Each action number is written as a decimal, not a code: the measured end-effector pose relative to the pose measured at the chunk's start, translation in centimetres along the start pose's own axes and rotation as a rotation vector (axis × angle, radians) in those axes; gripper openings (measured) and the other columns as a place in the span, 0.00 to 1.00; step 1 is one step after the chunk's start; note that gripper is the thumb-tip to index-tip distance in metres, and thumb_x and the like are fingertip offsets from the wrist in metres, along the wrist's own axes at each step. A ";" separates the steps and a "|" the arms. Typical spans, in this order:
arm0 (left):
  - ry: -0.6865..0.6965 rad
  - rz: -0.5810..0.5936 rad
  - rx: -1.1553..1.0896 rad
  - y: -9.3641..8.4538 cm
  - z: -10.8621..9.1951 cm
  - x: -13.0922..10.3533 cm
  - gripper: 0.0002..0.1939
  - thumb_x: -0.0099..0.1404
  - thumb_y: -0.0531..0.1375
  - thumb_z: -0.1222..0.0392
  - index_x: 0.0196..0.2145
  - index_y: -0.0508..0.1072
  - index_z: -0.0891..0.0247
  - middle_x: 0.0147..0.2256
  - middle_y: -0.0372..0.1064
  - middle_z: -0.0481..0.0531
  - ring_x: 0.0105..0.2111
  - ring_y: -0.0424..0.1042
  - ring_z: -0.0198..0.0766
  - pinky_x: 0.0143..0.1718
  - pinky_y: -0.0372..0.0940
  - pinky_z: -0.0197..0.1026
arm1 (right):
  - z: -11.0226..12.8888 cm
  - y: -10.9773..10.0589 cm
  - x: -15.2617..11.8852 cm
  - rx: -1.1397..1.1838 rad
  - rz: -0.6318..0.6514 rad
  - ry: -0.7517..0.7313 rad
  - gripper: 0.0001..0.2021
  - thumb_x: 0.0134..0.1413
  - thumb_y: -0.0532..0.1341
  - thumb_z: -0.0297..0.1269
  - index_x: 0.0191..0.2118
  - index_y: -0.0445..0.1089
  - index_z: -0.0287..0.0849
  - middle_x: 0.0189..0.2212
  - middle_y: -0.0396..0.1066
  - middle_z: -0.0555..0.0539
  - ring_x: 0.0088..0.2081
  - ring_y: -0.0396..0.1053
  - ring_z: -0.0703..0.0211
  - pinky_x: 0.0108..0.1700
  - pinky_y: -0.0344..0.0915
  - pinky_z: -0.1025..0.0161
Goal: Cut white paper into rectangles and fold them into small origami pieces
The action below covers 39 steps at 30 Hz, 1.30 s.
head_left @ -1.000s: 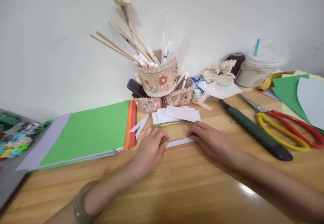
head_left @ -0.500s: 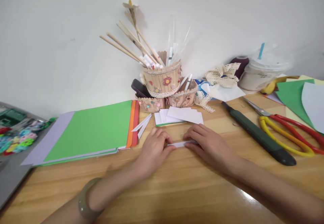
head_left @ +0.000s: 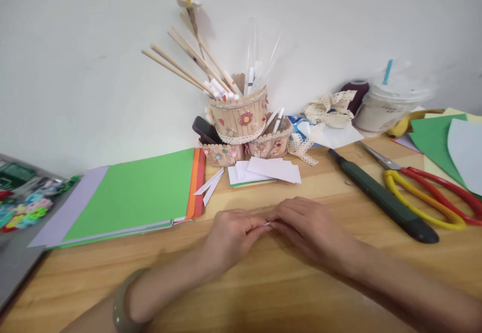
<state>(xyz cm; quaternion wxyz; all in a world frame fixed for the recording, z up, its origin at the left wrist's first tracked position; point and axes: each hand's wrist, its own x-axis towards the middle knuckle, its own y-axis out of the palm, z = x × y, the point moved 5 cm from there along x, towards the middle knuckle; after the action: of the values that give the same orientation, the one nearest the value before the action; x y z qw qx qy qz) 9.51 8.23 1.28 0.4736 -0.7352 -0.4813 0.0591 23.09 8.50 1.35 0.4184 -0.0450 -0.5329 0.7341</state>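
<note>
Between my fingertips, just above the wooden table (head_left: 241, 293), is a narrow white paper strip (head_left: 267, 224); only a small bit of it shows. My left hand (head_left: 235, 235) pinches it from the left, with a ring on one finger and a bangle (head_left: 124, 300) on the wrist. From the right, my right hand (head_left: 311, 227) pinches the same strip, and the fingertips of both hands nearly meet. Beyond them lies a stack of white paper pieces (head_left: 273, 170). Several folded white strips (head_left: 210, 186) rest to its left.
Green paper sheets (head_left: 131, 197) lie stacked at left. Decorated baskets (head_left: 241, 119) with sticks and pens stand against the wall. To the right are a dark green cutter-like tool (head_left: 382, 197), scissors (head_left: 425, 187), lace ribbon (head_left: 329, 109), a lidded cup (head_left: 389, 104) and more coloured paper (head_left: 433, 137).
My hands have come closer together and slightly nearer to me. Less of the white strip shows between them. The view has shifted a little.
</note>
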 end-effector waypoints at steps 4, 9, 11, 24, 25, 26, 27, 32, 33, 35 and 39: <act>-0.091 0.023 -0.032 0.1 0.2 -0.1 0.16 0.68 0.52 0.55 0.30 0.77 0.62 0.22 0.72 0.47 0.20 0.67 0.32 0.24 0.60 0.32 | 0.2 0.0 0.1 -0.068 0.023 0.002 0.11 0.62 0.48 0.34 0.31 0.64 0.40 0.25 0.67 0.47 0.27 0.62 0.60 0.30 0.56 0.64; -0.187 0.168 -0.129 0.1 0.3 -0.1 0.18 0.69 0.49 0.58 0.31 0.76 0.62 0.24 0.72 0.47 0.24 0.69 0.33 0.28 0.62 0.33 | 0.0 -0.6 0.0 -0.111 0.109 0.011 0.10 0.61 0.47 0.30 0.29 0.60 0.41 0.23 0.66 0.48 0.25 0.60 0.60 0.29 0.54 0.65; -0.231 0.260 -0.221 0.4 0.4 -0.2 0.18 0.70 0.47 0.59 0.33 0.75 0.63 0.27 0.73 0.48 0.27 0.70 0.33 0.31 0.63 0.33 | -0.4 -0.6 -0.2 -0.101 0.142 0.035 0.08 0.58 0.47 0.29 0.30 0.61 0.41 0.24 0.67 0.47 0.25 0.61 0.59 0.29 0.54 0.65; -0.542 0.277 -0.863 0.9 1.4 -0.7 0.21 0.64 0.54 0.52 0.51 0.62 0.67 0.39 0.73 0.57 0.34 0.71 0.38 0.38 0.64 0.40 | -1.8 -0.5 -0.2 0.326 0.223 0.317 0.11 0.59 0.48 0.34 0.31 0.65 0.41 0.21 0.66 0.50 0.21 0.60 0.64 0.26 0.55 0.68; -0.557 0.262 -0.816 1.0 1.5 -0.7 0.21 0.62 0.57 0.53 0.50 0.64 0.65 0.38 0.73 0.55 0.34 0.71 0.38 0.37 0.64 0.39 | -1.7 -0.5 -0.2 0.352 0.225 0.333 0.11 0.59 0.49 0.35 0.30 0.66 0.41 0.19 0.65 0.51 0.21 0.59 0.65 0.25 0.54 0.68; -0.565 0.255 -0.760 1.0 1.5 -0.7 0.21 0.59 0.60 0.54 0.49 0.66 0.64 0.37 0.73 0.54 0.33 0.71 0.37 0.35 0.64 0.38 | -1.7 -0.3 -0.1 0.377 0.225 0.348 0.11 0.59 0.49 0.36 0.30 0.66 0.41 0.19 0.64 0.52 0.20 0.59 0.65 0.24 0.54 0.68; -0.565 0.253 -0.692 1.1 1.5 -0.7 0.19 0.57 0.61 0.56 0.46 0.68 0.63 0.35 0.73 0.52 0.32 0.71 0.37 0.34 0.63 0.36 | -1.7 -0.2 -0.1 0.401 0.222 0.358 0.11 0.59 0.49 0.36 0.30 0.65 0.41 0.18 0.63 0.52 0.20 0.58 0.65 0.23 0.54 0.69; -0.576 0.190 -0.488 0.8 1.9 -0.6 0.13 0.62 0.55 0.57 0.25 0.73 0.64 0.24 0.72 0.49 0.24 0.67 0.33 0.27 0.61 0.33 | -2.1 0.2 -0.3 0.472 0.250 0.362 0.12 0.59 0.51 0.42 0.32 0.66 0.41 0.19 0.66 0.52 0.20 0.62 0.66 0.24 0.56 0.69; -0.588 0.166 -0.514 0.7 2.1 -0.6 0.13 0.61 0.55 0.56 0.25 0.73 0.65 0.23 0.71 0.49 0.23 0.67 0.33 0.27 0.61 0.33 | -2.3 0.2 -0.4 0.467 0.260 0.363 0.13 0.59 0.51 0.42 0.32 0.66 0.41 0.20 0.68 0.51 0.21 0.63 0.65 0.24 0.57 0.69; -0.597 0.134 -0.585 0.6 2.3 -0.6 0.12 0.61 0.55 0.56 0.26 0.72 0.66 0.24 0.71 0.50 0.23 0.67 0.33 0.27 0.62 0.33 | -2.8 -0.2 -0.5 0.437 0.269 0.367 0.13 0.59 0.51 0.42 0.33 0.67 0.41 0.21 0.69 0.50 0.23 0.66 0.64 0.26 0.59 0.68; -0.574 0.153 -0.677 0.5 2.4 -0.4 0.14 0.63 0.53 0.53 0.29 0.71 0.67 0.26 0.72 0.52 0.25 0.69 0.33 0.29 0.65 0.35 | -2.9 -1.2 -0.4 0.413 0.258 0.323 0.13 0.61 0.48 0.39 0.36 0.68 0.40 0.24 0.71 0.48 0.27 0.69 0.63 0.31 0.62 0.66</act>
<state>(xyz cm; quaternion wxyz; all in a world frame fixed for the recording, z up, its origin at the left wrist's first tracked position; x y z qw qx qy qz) 8.36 9.37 -0.57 0.0479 -0.8360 -0.5297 0.1349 25.54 10.51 0.94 0.4011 -0.1424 -0.2885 0.8577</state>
